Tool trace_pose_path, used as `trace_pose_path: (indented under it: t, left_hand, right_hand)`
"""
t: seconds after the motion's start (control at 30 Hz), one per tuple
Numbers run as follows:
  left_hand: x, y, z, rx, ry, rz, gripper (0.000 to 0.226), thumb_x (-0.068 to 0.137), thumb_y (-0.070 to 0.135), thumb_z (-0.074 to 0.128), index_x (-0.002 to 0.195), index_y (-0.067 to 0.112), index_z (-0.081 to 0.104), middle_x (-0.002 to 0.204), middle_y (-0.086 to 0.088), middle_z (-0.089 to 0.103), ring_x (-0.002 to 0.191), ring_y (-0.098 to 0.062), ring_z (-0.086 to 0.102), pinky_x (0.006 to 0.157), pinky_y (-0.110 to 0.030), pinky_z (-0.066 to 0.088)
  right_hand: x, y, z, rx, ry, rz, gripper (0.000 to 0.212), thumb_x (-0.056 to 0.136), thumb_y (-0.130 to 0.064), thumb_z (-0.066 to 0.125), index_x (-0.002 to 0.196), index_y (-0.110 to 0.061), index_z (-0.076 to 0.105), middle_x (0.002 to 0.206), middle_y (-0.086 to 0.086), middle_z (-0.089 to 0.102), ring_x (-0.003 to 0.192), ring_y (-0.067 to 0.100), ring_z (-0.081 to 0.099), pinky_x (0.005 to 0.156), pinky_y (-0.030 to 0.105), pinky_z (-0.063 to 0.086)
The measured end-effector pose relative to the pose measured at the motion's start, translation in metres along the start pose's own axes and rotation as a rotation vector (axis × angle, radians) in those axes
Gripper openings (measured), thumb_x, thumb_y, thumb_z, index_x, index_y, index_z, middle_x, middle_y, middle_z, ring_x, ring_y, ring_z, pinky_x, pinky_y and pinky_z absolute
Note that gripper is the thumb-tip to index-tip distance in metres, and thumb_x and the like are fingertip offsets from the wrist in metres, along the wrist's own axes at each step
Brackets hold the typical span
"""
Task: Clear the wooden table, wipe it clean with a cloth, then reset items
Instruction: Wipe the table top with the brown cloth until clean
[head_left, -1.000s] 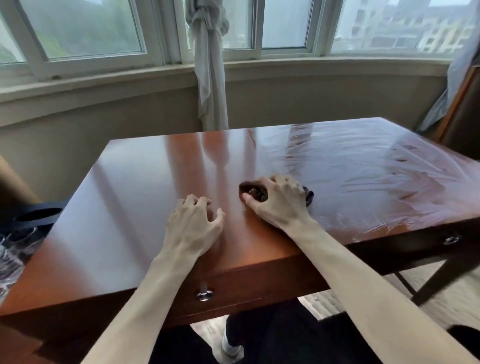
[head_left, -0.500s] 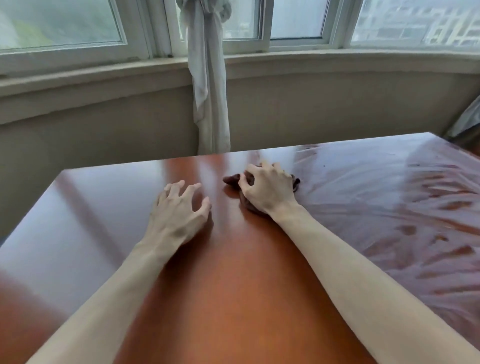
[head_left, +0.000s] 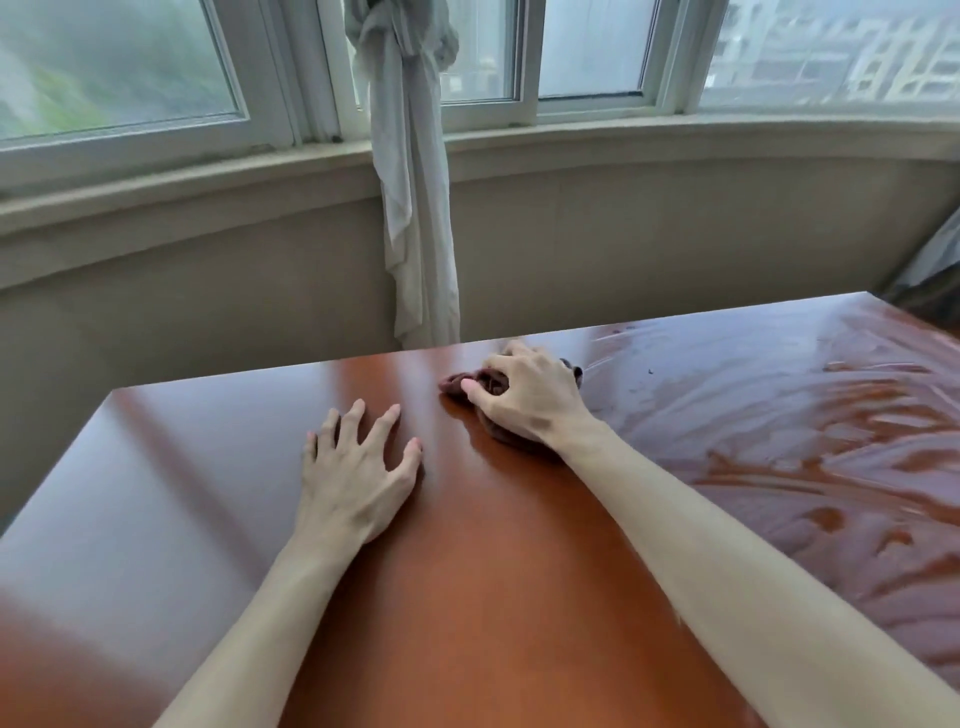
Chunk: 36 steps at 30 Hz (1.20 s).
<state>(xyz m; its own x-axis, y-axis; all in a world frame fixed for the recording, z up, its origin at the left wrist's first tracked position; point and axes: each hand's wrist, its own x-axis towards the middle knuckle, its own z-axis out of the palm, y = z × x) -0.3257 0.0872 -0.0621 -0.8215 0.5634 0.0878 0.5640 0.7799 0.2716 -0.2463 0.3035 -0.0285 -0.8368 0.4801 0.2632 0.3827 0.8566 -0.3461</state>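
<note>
Your right hand (head_left: 524, 397) has pushed the dark cloth (head_left: 457, 385) farther up the worktop (head_left: 493, 597), close to its far edge, while your left hand (head_left: 358, 470) has slid forward with it. Right fingers curl over the bunched cloth; left fingers lie spread and flat. You're mid-wipe; next, probably sweep left across the dry half. Wet streaks gleam on the right, and a knotted curtain (head_left: 415, 171) hangs at the window (head_left: 114, 62).

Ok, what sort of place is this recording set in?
Probably a room in a home or apartment: a glossy wooden table set against a curved bay of windows, a knotted pale curtain hanging at the sill, and apartment blocks visible outside.
</note>
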Motion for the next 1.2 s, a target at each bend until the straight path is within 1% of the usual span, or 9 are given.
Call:
trace_pose_path:
  t: [0.13, 0.3, 0.4, 0.5, 0.63, 0.87, 1.0, 1.1, 1.2]
  left_hand:
    - [-0.004, 0.001, -0.006, -0.029, -0.037, -0.007, 0.062, 0.098, 0.064, 0.033, 0.155, 0.042, 0.030, 0.166, -0.002, 0.021, 0.152, -0.028, 0.014, 0.124, -0.046, 0.010]
    - [-0.006, 0.002, -0.008, -0.022, -0.059, -0.007, 0.063, 0.098, 0.064, 0.032, 0.156, 0.041, 0.030, 0.167, -0.003, 0.019, 0.152, -0.031, 0.014, 0.124, -0.047, 0.009]
    - [-0.004, -0.001, -0.007, -0.020, -0.056, 0.003, 0.063, 0.098, 0.064, 0.032, 0.156, 0.041, 0.029, 0.167, -0.003, 0.018, 0.153, -0.030, 0.011, 0.124, -0.047, 0.008]
    - [0.000, -0.004, -0.002, -0.015, -0.043, 0.015, 0.063, 0.098, 0.064, 0.032, 0.157, 0.041, 0.027, 0.167, -0.003, 0.017, 0.154, -0.029, 0.010, 0.124, -0.046, 0.007]
    - [0.003, -0.007, 0.004, -0.006, -0.019, 0.021, 0.063, 0.098, 0.064, 0.031, 0.157, 0.043, 0.025, 0.167, -0.002, 0.017, 0.154, -0.026, 0.008, 0.125, -0.045, 0.006]
    - [0.006, -0.008, 0.009, 0.029, 0.008, 0.019, 0.068, 0.093, 0.069, 0.020, 0.156, 0.045, 0.021, 0.166, 0.003, 0.014, 0.154, -0.024, 0.005, 0.125, -0.045, 0.007]
    - [0.002, -0.006, 0.005, 0.013, -0.009, 0.008, 0.064, 0.096, 0.067, 0.026, 0.156, 0.045, 0.022, 0.166, 0.003, 0.015, 0.154, -0.024, 0.005, 0.125, -0.046, 0.007]
    - [0.002, -0.004, 0.004, 0.006, -0.019, 0.009, 0.063, 0.097, 0.066, 0.029, 0.156, 0.044, 0.024, 0.166, 0.000, 0.018, 0.153, -0.026, 0.008, 0.124, -0.047, 0.007]
    - [0.001, -0.004, 0.002, 0.004, -0.041, 0.012, 0.064, 0.096, 0.067, 0.028, 0.156, 0.044, 0.024, 0.166, -0.003, 0.018, 0.153, -0.029, 0.010, 0.124, -0.048, 0.007]
  right_hand:
    - [-0.110, -0.017, -0.017, 0.083, 0.088, -0.045, 0.031, 0.087, -0.061, 0.062, 0.087, -0.032, 0.071, 0.091, -0.012, 0.059, 0.095, 0.019, 0.056, 0.084, 0.035, 0.046]
    - [-0.196, -0.026, -0.028, 0.037, 0.149, -0.139, 0.038, 0.082, -0.058, 0.060, 0.114, -0.041, 0.070, 0.110, -0.011, 0.060, 0.107, 0.018, 0.055, 0.097, 0.035, 0.047]
    - [-0.179, -0.029, -0.025, -0.010, 0.127, -0.099, 0.041, 0.080, -0.060, 0.051, 0.108, -0.041, 0.073, 0.109, -0.009, 0.062, 0.107, 0.021, 0.056, 0.100, 0.040, 0.047]
    - [-0.123, -0.023, -0.013, -0.068, 0.084, -0.054, 0.039, 0.081, -0.060, 0.051, 0.100, -0.034, 0.073, 0.098, -0.007, 0.063, 0.098, 0.025, 0.058, 0.086, 0.038, 0.049]
    - [-0.019, -0.010, 0.011, -0.091, 0.089, 0.008, 0.031, 0.084, -0.054, 0.060, 0.087, -0.024, 0.065, 0.092, -0.003, 0.059, 0.098, 0.030, 0.056, 0.072, 0.035, 0.035]
    - [0.122, 0.008, 0.046, -0.084, 0.135, 0.072, 0.038, 0.084, -0.054, 0.058, 0.101, -0.024, 0.075, 0.106, 0.003, 0.067, 0.107, 0.034, 0.059, 0.085, 0.040, 0.044]
    - [0.101, 0.003, 0.040, -0.092, 0.150, 0.070, 0.038, 0.084, -0.055, 0.057, 0.095, -0.022, 0.072, 0.100, 0.003, 0.063, 0.101, 0.034, 0.056, 0.082, 0.041, 0.043]
    - [0.029, -0.007, 0.026, -0.095, 0.129, -0.006, 0.033, 0.084, -0.053, 0.056, 0.085, -0.022, 0.066, 0.095, 0.000, 0.059, 0.093, 0.032, 0.055, 0.074, 0.036, 0.038]
    - [-0.068, -0.020, 0.005, -0.065, 0.115, -0.091, 0.033, 0.084, -0.054, 0.052, 0.085, -0.025, 0.065, 0.092, -0.003, 0.059, 0.089, 0.029, 0.054, 0.077, 0.039, 0.048]
